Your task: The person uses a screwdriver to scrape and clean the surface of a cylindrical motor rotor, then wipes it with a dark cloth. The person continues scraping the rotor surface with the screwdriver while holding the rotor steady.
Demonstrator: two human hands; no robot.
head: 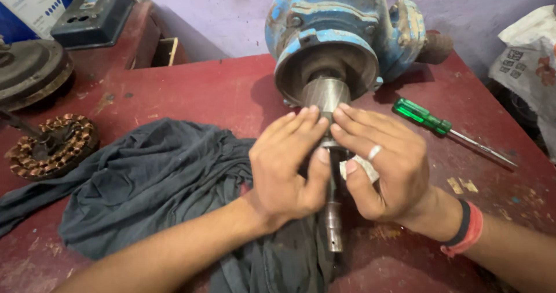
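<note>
The metal shaft (332, 212) coming out of the blue pump housing (341, 26) is being gripped by the left hand (288, 165) and right hand (382, 168), fingers curled, above the dark cloth (156, 183)

A small motor-repair workshop: a worn red counter (191, 90) carries a chipped blue pump housing (341, 32) at the far side, a copper-wound stator (52, 145) at left, a green-handled screwdriver (425, 118) at right and a greasy dark rag (150, 183).
</note>
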